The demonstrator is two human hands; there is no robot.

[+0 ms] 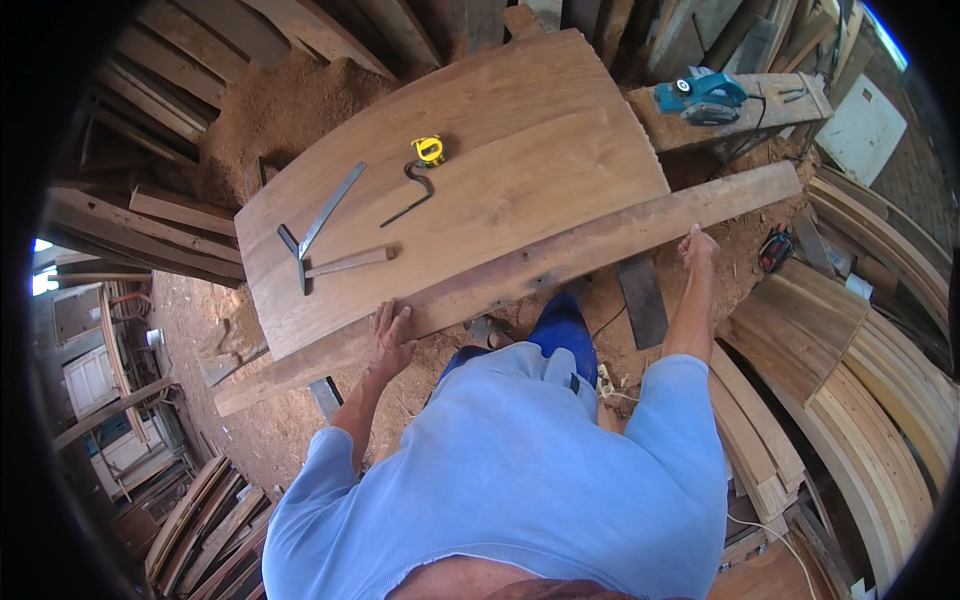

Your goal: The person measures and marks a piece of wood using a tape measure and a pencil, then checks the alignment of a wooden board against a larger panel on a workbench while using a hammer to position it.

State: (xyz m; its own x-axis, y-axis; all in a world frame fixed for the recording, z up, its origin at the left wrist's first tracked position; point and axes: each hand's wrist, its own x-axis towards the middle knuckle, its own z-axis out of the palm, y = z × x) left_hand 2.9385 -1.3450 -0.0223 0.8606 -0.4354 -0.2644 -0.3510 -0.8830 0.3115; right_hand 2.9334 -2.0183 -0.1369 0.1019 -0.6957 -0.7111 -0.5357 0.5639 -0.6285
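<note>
A long, narrow wooden plank (570,258) lies along the near edge of a wide wooden panel (510,130). My left hand (390,338) rests on the plank towards its left part, fingers spread. Farther right, my right hand (698,245) is closed at the plank's near edge, its fingertips partly hidden. On the panel lie a hammer with a wooden handle (350,262), a metal ruler-like blade (335,208) touching the hammer's head, a yellow tape measure (429,150) and a dark, bent, thin piece (412,192).
A teal electric planer (700,97) sits on a beam at the far right. Sawdust (290,115) heaps behind the panel. Curved timbers (860,450) are stacked at the right, with a black-and-red tool or battery (775,248) near them. A pale cord (785,545) trails at lower right.
</note>
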